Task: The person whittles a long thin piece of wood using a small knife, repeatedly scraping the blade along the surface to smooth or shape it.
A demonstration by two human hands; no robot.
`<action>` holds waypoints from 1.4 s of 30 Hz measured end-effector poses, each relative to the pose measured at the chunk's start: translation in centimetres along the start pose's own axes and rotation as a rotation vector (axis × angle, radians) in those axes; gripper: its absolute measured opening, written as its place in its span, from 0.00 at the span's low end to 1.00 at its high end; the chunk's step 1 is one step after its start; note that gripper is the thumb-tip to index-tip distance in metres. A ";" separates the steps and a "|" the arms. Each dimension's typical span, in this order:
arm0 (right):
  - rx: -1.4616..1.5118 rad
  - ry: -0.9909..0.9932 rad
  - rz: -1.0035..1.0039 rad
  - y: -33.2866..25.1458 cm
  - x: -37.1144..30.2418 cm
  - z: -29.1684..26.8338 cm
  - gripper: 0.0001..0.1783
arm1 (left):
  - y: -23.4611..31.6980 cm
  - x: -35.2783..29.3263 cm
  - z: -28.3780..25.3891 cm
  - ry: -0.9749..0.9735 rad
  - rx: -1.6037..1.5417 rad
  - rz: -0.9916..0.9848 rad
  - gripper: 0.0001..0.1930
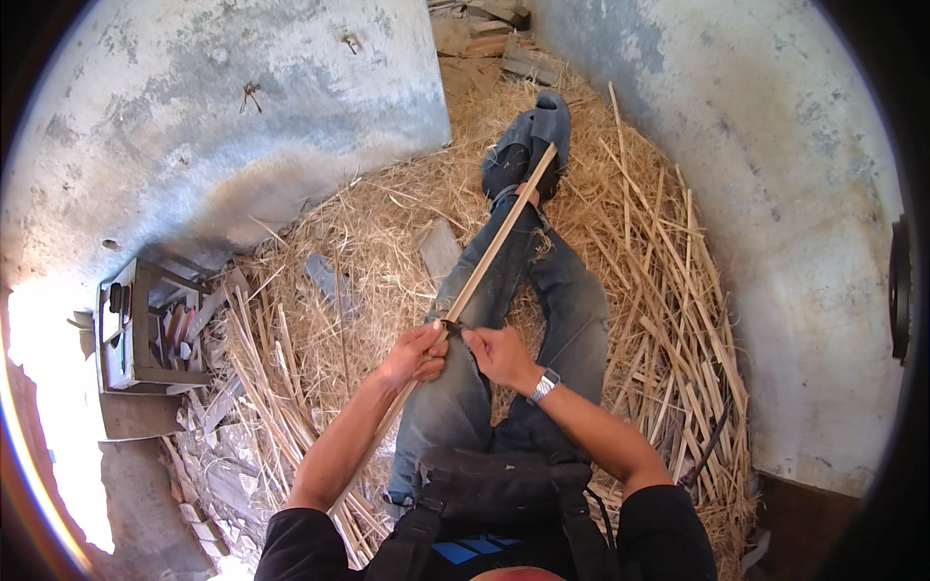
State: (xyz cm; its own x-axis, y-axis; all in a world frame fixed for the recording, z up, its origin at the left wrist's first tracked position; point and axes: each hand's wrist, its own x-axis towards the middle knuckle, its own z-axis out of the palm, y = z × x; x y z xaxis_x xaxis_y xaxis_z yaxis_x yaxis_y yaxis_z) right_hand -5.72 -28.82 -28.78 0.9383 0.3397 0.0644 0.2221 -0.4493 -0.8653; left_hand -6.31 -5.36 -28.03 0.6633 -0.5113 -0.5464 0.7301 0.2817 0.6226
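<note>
A long, thin wooden strip (502,229) slants from over my crossed feet, along my leg, and back under my left forearm. My left hand (417,356) is closed round it above my thigh. Close beside, my right hand (501,358), with a metal watch (544,385) on the wrist, is closed on a small dark tool (451,328). This tool lies across the strip between the two hands. Fingers cover part of it, so its exact kind is unclear. Both my legs (572,310), in worn dark trousers, stretch out ahead.
Shavings (378,223) cover the floor. Piled strips (668,320) lie along the right wall (785,194), with more strips (276,373) at the left. A small wooden box (145,373) holding tools stands by the left wall (242,116). Flat wood pieces (439,250) lie near my legs.
</note>
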 end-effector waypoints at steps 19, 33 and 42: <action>0.350 0.218 0.074 -3.0 5.9 -6.7 0.18 | 1.8 -3.2 5.4 0.273 0.728 0.386 0.28; 0.620 0.284 0.234 -0.3 5.8 -5.9 0.17 | 0.2 -4.8 5.0 0.322 0.859 0.419 0.29; -0.575 0.706 -0.099 2.2 5.7 -9.7 0.16 | -1.1 -5.6 4.5 0.362 0.761 0.293 0.26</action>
State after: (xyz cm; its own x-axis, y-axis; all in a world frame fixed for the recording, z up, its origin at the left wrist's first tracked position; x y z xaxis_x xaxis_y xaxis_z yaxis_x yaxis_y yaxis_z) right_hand 2.68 -35.93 -25.49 0.8102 -0.1007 0.5775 0.2299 -0.8517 -0.4710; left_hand -11.56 -6.49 -23.17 0.9116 -0.1792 -0.3700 0.3016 -0.3201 0.8981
